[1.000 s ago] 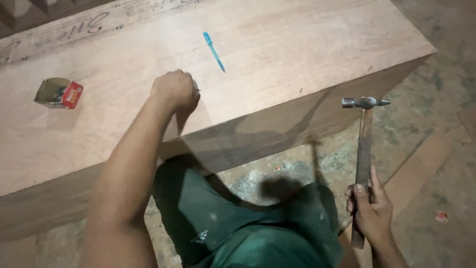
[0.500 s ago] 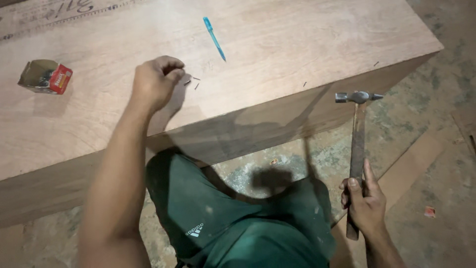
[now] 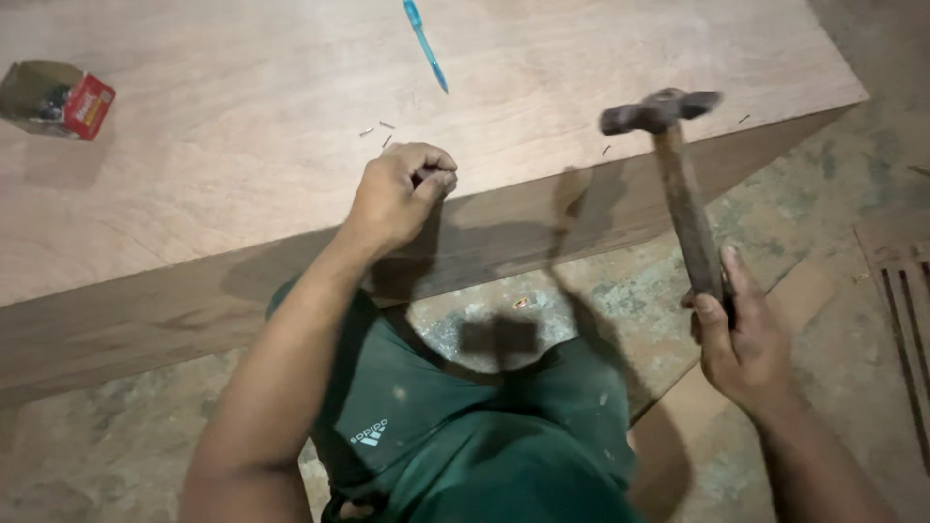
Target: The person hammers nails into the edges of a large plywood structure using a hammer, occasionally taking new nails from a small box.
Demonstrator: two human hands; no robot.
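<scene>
My left hand [image 3: 397,194] hovers at the front edge of a large plywood box [image 3: 194,184], thumb and fingertips pinched together; anything between them is hidden. Just behind it, a few small loose nails [image 3: 378,131] lie on the plywood. My right hand [image 3: 741,339] grips the wooden handle of a hammer [image 3: 678,184]. The hammer's metal head is raised over the box's front right edge, near a small nail [image 3: 605,150] set in the top.
A blue pen [image 3: 426,44] lies at the far middle of the plywood. A small red and olive cardboard box [image 3: 53,97] sits open at the far left. My knees in green shorts [image 3: 455,426] fill the foreground. Rough concrete floor and a flat wooden strip [image 3: 804,291] lie to the right.
My left hand dropped nails on the plywood, then moved right and toward me to the front edge. My right hand swung the hammer up and left, its head now over the box.
</scene>
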